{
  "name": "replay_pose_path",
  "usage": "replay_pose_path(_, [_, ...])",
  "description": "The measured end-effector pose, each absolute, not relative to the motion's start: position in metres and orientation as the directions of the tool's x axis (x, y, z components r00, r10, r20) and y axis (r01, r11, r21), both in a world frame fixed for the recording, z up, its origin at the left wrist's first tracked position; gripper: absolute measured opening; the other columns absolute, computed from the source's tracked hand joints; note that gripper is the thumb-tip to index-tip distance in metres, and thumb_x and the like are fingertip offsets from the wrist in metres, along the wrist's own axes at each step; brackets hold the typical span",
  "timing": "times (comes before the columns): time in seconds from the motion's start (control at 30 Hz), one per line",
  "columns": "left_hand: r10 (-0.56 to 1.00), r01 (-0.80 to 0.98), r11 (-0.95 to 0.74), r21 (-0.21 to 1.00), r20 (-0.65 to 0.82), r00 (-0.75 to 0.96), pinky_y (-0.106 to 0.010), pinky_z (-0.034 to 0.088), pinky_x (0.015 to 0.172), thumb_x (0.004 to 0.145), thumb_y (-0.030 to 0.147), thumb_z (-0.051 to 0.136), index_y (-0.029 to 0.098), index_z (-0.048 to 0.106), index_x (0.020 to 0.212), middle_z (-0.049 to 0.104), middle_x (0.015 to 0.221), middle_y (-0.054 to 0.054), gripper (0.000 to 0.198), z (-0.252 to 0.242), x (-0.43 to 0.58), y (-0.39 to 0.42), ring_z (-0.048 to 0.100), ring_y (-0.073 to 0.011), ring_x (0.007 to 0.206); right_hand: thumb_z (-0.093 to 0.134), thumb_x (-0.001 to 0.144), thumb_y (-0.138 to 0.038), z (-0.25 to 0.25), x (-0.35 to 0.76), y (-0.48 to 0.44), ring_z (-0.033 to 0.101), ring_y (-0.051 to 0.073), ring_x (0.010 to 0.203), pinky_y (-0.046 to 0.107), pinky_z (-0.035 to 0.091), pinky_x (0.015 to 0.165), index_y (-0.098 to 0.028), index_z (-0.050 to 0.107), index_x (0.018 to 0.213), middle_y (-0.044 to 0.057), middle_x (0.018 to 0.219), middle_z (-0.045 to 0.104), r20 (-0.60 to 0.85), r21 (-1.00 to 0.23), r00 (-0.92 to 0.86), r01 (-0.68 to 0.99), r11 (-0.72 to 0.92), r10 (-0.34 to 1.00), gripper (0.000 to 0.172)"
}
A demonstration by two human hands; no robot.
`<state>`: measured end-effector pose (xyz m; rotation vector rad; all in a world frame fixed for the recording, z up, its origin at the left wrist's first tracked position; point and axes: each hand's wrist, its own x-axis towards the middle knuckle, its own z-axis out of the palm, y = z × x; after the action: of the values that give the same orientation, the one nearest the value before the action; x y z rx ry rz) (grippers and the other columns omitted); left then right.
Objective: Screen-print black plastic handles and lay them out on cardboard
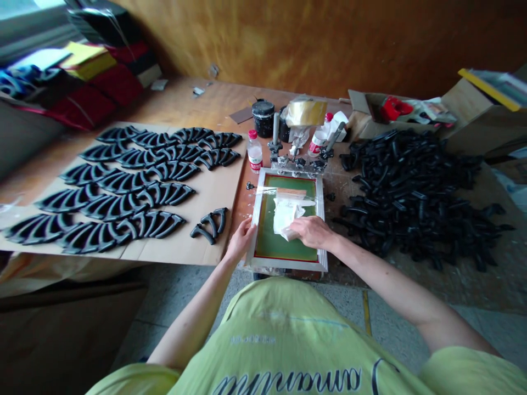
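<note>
A screen-printing frame (291,265) with pale metal edges and green mesh (267,244) lies flat in front of me. My left hand (242,237) grips its left edge, fingers curled against the rim. Over the mesh, my right hand (313,231) pinches a crumpled white wipe (284,216); whether it is cloth or paper I cannot tell. A squeegee with a wooden strip (293,193) lies across the mesh just beyond the wipe. Metal hinge clamps (298,164) hold the frame at its far end.
Rows of black curved plastic parts (123,189) lie on cardboard (164,249) at left, with one part (209,225) apart. A heap of similar black parts (411,197) is at right. Behind the frame stand a red-capped bottle (254,153), a black tub (263,118) and an open carton (362,118).
</note>
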<state>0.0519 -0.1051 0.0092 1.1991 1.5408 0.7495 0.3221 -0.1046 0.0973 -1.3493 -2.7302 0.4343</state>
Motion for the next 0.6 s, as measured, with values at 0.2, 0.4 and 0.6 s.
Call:
replay_pose_path(0.2, [0.938, 0.276, 0.339, 0.899, -0.346, -0.025, -0.026, 0.050, 0.069, 0.080, 0.056, 0.062, 0.021, 0.064, 0.125, 0.074, 0.089, -0.005, 0.056, 0.014, 0.053, -0.107, 0.068, -0.0195, 0.076, 0.053, 0.086, -0.008, 0.087, 0.314, -0.101, 0.063, 0.021, 0.092, 0.030, 0.045, 0.076, -0.019, 0.070, 0.096, 0.008, 0.097, 0.071, 0.065, -0.257, -0.448, 0.856, 0.449, 0.891, 0.023])
replay_pose_path(0.4, [0.927, 0.205, 0.365, 0.908, -0.376, 0.013, -0.025, 0.050, 0.063, 0.080, 0.059, 0.061, 0.021, 0.062, 0.124, 0.072, 0.081, -0.004, 0.058, 0.015, 0.055, -0.107, 0.067, -0.0183, 0.072, 0.057, 0.090, -0.017, 0.078, 0.312, -0.117, 0.066, 0.019, 0.088, 0.028, 0.048, 0.076, -0.023, 0.070, 0.102, 0.004, 0.099, 0.072, 0.077, -0.321, -0.506, 0.804, 0.502, 0.859, 0.018])
replay_pose_path(0.6, [0.904, 0.082, 0.413, 0.907, -0.419, 0.083, -0.022, 0.046, 0.053, 0.075, 0.056, 0.070, 0.021, 0.052, 0.139, 0.072, 0.080, -0.003, 0.075, 0.053, 0.051, -0.106, 0.064, -0.0162, 0.063, 0.069, 0.086, -0.030, 0.121, 0.321, -0.049, 0.066, 0.022, 0.091, 0.033, 0.050, 0.081, -0.028, 0.054, 0.137, 0.005, 0.112, 0.071, 0.207, -0.379, -0.234, 0.876, 0.299, 0.950, 0.053])
